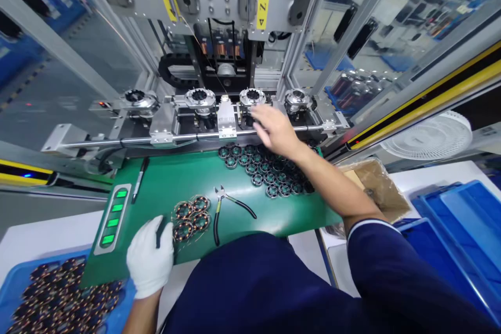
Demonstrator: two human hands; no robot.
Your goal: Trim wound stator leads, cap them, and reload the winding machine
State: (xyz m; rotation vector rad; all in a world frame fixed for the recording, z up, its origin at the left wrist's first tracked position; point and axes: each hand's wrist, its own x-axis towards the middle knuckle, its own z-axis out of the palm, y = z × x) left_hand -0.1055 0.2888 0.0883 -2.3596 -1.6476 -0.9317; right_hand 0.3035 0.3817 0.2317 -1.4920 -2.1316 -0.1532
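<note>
My left hand, in a white glove, is closed with a short black piece between thumb and fingers; its kind cannot be made out. Just right of it lie several copper-wound stator cores with loose wire ends. My bare right hand reaches to the front of the third winding fixture, fingers stretched out and thumb apart. Nothing shows in it, and whether the fingertips touch the fixture cannot be told. Below that hand, many unwound stator cores are grouped on the green mat.
Side cutters lie open on the mat. A black-and-silver pen lies near a panel with green buttons. At lower left, a blue tray holds wound cores. A cardboard box, a fan and blue trays stand right.
</note>
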